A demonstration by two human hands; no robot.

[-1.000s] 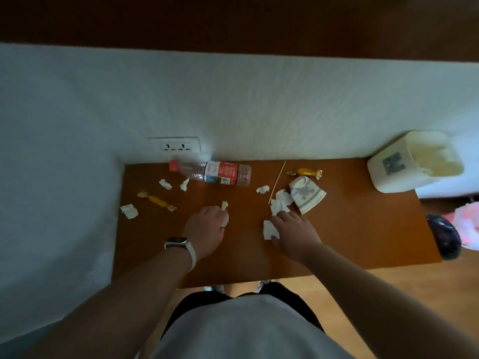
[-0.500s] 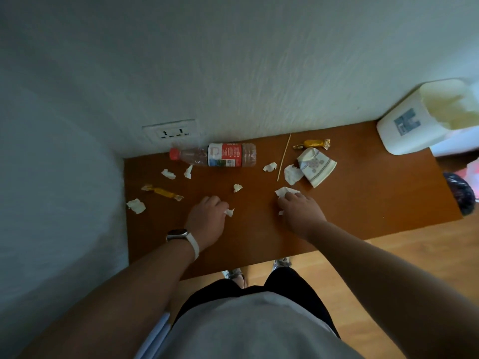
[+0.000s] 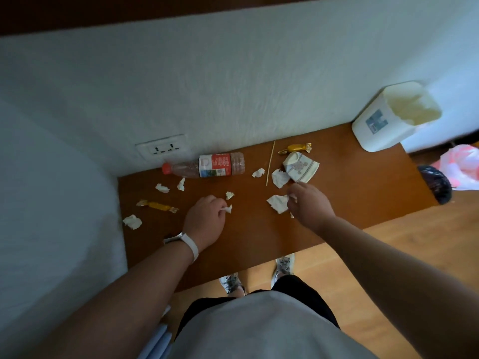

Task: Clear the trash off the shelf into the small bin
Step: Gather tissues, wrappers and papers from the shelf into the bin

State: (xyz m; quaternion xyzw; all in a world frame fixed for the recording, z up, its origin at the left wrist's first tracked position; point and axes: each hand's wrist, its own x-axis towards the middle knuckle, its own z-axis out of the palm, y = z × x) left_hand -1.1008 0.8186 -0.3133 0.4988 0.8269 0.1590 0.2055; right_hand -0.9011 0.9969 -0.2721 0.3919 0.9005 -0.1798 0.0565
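On the brown shelf [image 3: 363,182], at the far right end by the wall: the small white bin [image 3: 375,133]; along the wall, a plastic bottle [image 3: 207,167] lying on its side. Near the middle, left hand [image 3: 206,221] curled, pinching 1 small paper scrap [image 3: 228,209] at the fingertips. Right hand [image 3: 309,203] curled too, pinching the edge of 1 bigger crumpled tissue [image 3: 277,203].

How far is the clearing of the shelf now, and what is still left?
Nothing looks binned yet: the small bin seems to show only its liner. In hand: the left hand pinches a paper scrap, the right hand pinches a crumpled tissue. Left on the shelf: the bottle, a gold wrapper, a yellow wrapper, the stick, the crushed paper cup and several scraps.
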